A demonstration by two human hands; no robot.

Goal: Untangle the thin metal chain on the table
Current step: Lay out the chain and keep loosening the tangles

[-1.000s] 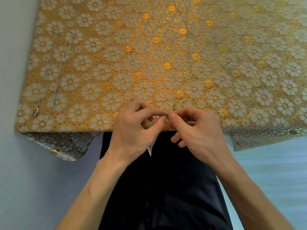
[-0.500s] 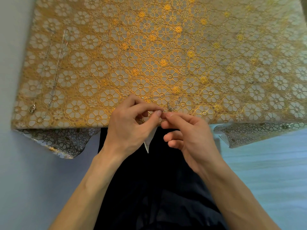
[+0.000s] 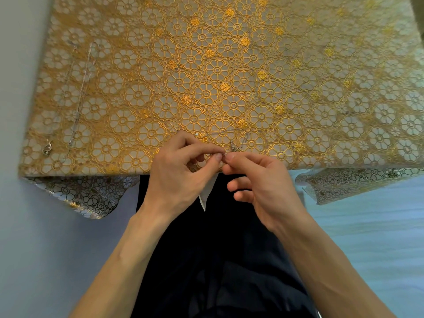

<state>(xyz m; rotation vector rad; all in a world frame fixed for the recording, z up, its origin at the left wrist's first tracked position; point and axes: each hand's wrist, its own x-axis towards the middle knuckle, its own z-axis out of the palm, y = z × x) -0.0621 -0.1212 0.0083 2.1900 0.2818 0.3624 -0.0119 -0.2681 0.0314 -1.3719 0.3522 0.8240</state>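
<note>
The left hand (image 3: 181, 173) and the right hand (image 3: 266, 187) met tip to tip at the near edge of the table, over the gold flowered cloth (image 3: 229, 65). Each was pinched shut between thumb and forefinger on the thin chain (image 3: 234, 146). The left fingertips (image 3: 216, 158) nearly touched the right ones, with only a short bright bit of chain showing between them. Just beyond the fingertips lay the small knotted clump. From it a loose strand curved away over the cloth, past the left knuckles on one side and out beyond the right forefinger on the other. A second before, the right hand had arched over the clump with its fingers bunched low. By this moment it had rolled back toward the person, so the clump lay uncovered ahead of the pinch. The right hand's other fingers hung loosely curled under the pinch, holding nothing. The left hand had hardly moved. I judged this to be a change of grip and no real loosening: the clump looked as tight as before, so the untangling was still at an early stage. With the knot now in plain sight, the next step seemed to be gently teasing one loop out. Pulling hard would probably tighten it. Well off beyond the left hand's outer side lay a second chain (image 3: 86, 72), stretched out straight, with a small clasp (image 3: 47, 149) at its near end.
</note>
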